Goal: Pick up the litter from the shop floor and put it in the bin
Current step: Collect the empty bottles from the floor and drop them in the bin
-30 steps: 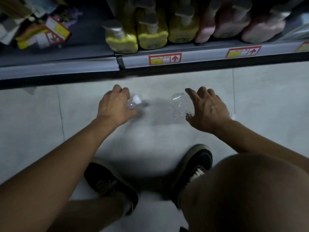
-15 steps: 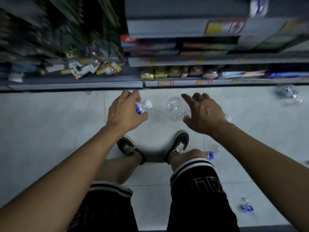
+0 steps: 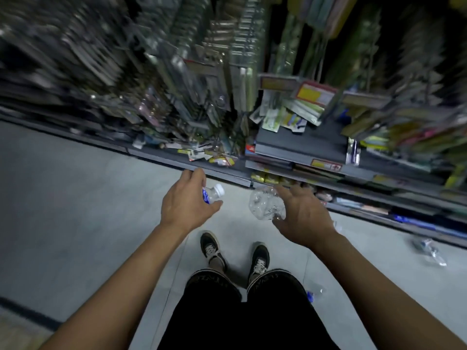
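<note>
My left hand (image 3: 185, 203) grips a small plastic bottle with a white cap and blue label (image 3: 213, 193), most of it hidden in my palm. A crushed clear plastic bottle (image 3: 265, 203) is held by my right hand (image 3: 302, 214), its fingers curled round the bottle's far end. Both hands hang high above the pale tiled floor (image 3: 88, 203), over my two dark shoes (image 3: 212, 248). More litter lies on the floor: a crushed bottle (image 3: 429, 251) at the right and a small bottle with a blue label (image 3: 314, 293) beside my right leg. No bin is in view.
Shop shelving (image 3: 298, 147) packed with goods runs across the whole far side, its lowest shelf edge just beyond my hands. Open floor spreads to the left. A dark line (image 3: 27, 315) crosses the floor at the bottom left.
I have risen from a crouch to standing, lifting both bottles off the floor. The view swung up and left, so the shelves blur and more scattered litter appears at the right.
</note>
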